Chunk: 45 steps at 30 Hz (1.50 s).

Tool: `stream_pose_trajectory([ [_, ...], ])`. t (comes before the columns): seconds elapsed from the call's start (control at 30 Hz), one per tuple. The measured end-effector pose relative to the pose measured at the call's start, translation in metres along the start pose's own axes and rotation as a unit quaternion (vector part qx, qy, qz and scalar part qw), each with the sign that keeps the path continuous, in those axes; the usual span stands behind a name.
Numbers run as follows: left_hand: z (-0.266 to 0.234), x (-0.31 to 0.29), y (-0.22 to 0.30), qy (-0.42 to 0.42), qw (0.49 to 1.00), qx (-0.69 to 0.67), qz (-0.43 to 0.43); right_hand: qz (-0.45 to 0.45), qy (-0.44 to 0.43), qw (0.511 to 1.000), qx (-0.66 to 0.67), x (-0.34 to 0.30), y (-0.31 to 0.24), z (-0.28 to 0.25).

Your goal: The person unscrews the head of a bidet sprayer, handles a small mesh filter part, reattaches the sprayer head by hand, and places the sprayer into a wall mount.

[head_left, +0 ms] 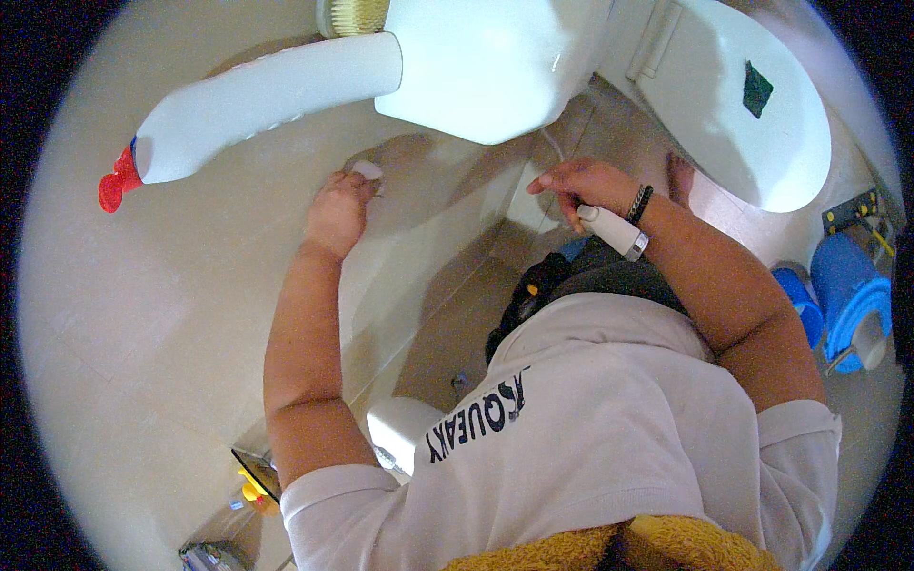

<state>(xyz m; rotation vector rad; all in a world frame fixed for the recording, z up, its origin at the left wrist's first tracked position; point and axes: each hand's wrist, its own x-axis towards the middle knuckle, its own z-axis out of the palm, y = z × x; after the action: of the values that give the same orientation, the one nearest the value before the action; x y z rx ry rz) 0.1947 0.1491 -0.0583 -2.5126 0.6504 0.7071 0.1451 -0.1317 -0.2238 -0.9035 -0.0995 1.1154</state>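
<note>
At the wall, the fingers of my left hand (339, 214) are closed around a small white rounded piece (367, 170); its exact kind is hard to make out. To the right, my right hand (602, 186) holds a white handle with a silver band at its end (614, 231), which looks like a hand sprayer. The index finger points left, and a dark bracelet (641, 204) circles the wrist. Above both hands is a white toilet tank (476, 67). A white bottle with a red cap (267, 100) stretches left from beside it.
A brush with pale bristles (354, 17) lies by the tank. The white toilet lid (705, 114) carries a dark green scrap (757, 89). Blue buckets (847, 285) stand at the right. Small yellow and dark items (252, 490) sit at the lower left.
</note>
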Motion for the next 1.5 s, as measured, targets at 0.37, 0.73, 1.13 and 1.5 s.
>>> stream_pose_trajectory([
  [0.37,-0.001,-0.002,0.001,0.002,0.999,0.044,0.021,0.01,-0.001,0.999,0.036,-0.001,0.002,0.006],
  [0.73,0.004,-0.003,-0.011,0.011,0.999,-0.001,0.041,0.026,-0.002,0.999,0.04,0.002,0.001,0.008],
  [1.13,-0.002,-0.04,0.016,0.093,0.995,-0.016,-0.007,0.021,-0.012,0.999,0.029,-0.007,-0.008,0.005],
  [1.5,0.078,-0.032,0.121,0.207,0.406,-0.809,-0.372,0.07,-0.005,0.997,0.011,-0.006,-0.042,0.041],
])
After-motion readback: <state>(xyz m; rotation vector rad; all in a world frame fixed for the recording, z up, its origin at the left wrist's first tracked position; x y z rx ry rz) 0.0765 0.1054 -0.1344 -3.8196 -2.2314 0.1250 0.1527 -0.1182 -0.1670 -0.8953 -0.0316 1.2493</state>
